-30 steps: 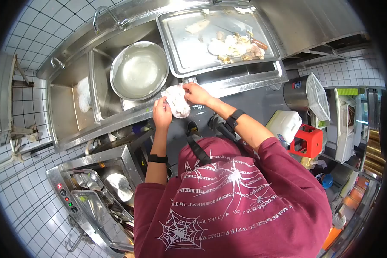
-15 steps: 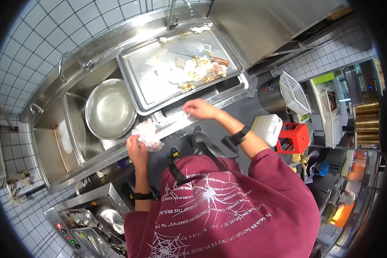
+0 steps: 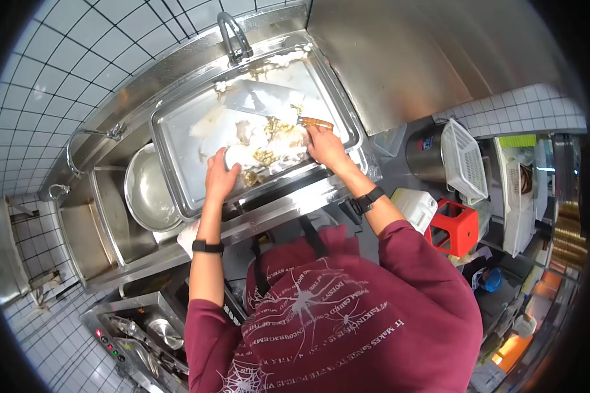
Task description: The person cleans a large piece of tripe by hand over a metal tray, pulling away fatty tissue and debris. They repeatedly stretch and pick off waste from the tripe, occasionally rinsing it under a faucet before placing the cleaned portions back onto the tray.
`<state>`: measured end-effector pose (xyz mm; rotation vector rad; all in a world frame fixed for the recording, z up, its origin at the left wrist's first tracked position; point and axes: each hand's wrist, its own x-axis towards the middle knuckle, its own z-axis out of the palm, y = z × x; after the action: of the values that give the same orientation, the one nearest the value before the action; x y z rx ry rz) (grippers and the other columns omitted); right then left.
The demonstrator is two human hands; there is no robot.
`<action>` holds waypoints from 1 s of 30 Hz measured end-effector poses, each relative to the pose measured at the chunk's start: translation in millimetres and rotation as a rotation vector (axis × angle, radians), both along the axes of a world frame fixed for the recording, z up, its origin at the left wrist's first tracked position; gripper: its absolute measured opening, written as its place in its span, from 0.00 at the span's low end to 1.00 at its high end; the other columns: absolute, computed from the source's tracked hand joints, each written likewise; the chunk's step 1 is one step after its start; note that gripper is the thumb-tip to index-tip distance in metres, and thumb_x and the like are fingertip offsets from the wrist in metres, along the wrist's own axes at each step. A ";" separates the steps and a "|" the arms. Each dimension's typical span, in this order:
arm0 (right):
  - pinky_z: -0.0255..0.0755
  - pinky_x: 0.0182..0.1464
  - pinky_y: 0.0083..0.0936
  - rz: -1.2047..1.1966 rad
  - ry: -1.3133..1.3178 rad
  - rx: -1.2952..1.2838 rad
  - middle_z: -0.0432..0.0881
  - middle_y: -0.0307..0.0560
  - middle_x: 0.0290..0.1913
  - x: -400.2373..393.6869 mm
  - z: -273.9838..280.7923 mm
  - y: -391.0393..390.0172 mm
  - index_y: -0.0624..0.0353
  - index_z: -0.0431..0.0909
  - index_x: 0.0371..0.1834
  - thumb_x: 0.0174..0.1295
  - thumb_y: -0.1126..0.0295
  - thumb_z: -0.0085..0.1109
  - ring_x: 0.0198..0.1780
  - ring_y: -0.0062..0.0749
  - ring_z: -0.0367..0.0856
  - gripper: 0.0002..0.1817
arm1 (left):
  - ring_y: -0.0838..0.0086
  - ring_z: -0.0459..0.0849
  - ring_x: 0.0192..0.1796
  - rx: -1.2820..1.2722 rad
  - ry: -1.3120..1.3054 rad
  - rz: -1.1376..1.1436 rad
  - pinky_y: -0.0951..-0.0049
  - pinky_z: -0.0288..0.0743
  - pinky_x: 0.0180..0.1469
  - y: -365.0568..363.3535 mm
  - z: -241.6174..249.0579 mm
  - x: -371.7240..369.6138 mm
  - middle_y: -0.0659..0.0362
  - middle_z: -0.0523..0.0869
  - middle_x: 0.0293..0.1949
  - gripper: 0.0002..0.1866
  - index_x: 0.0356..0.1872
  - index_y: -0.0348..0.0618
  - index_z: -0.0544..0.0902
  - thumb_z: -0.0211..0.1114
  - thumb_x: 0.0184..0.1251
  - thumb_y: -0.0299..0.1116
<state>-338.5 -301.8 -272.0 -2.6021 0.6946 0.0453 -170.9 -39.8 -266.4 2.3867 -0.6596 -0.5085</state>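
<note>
A large metal tray (image 3: pixel 190 190) lies across the sink, with a heap of wet pale and brownish scraps (image 3: pixel 269 141) in it. My left hand (image 3: pixel 221 175) touches the left side of the heap, thumb and fingers apart. At the heap's right side my right hand (image 3: pixel 324 145) rests on the scraps beside a wooden handle (image 3: pixel 316 123); its fingers are curled and partly hidden. The handle belongs to a wide blade (image 3: pixel 246 98) lying flat behind the heap. A whitish bundle (image 3: pixel 187 237) sits on the sink's front edge behind my left forearm.
A metal bowl (image 3: pixel 149 190) stands in the sink to the left. Faucets (image 3: pixel 233 39) rise behind. On the right are a red stool (image 3: pixel 453 226), a white jug (image 3: pixel 414 208), a white basket (image 3: pixel 464 157) and a dark bin (image 3: pixel 426 154). Metal pans (image 3: pixel 164 333) are at the lower left.
Both hands have moved forward into the tray and onto the heap. My left hand has let go of the whitish bundle at the sink edge. The view has shifted closer to the tray.
</note>
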 end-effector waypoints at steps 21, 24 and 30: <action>0.73 0.48 0.46 0.046 -0.061 0.687 0.82 0.61 0.45 92.9 -12.2 53.7 0.53 0.73 0.52 0.52 0.52 0.57 0.48 0.57 0.80 0.26 | 0.62 0.57 0.74 -0.558 1.140 0.522 0.49 0.53 0.70 -70.4 -38.1 -9.5 0.54 0.58 0.74 0.44 0.74 0.48 0.55 0.57 0.65 0.63; 0.73 0.43 0.47 0.133 -0.164 0.690 0.83 0.55 0.39 91.5 6.1 65.0 0.51 0.76 0.46 0.52 0.57 0.57 0.43 0.56 0.80 0.19 | 0.64 0.77 0.59 -0.748 1.191 0.658 0.62 0.74 0.58 -70.7 -13.5 -18.2 0.53 0.76 0.59 0.32 0.64 0.42 0.68 0.59 0.68 0.55; 0.76 0.41 0.43 0.333 -0.348 0.633 0.80 0.48 0.43 99.9 16.3 77.3 0.47 0.78 0.45 0.50 0.59 0.61 0.41 0.53 0.80 0.17 | 0.64 0.84 0.48 -1.044 1.196 0.942 0.64 0.80 0.50 -66.8 -7.5 -21.6 0.53 0.85 0.46 0.21 0.52 0.42 0.77 0.58 0.66 0.45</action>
<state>-238.6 -224.6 -255.7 -2.0095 0.0865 -0.0739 -192.5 -106.7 -273.9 0.8794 0.6138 -0.7431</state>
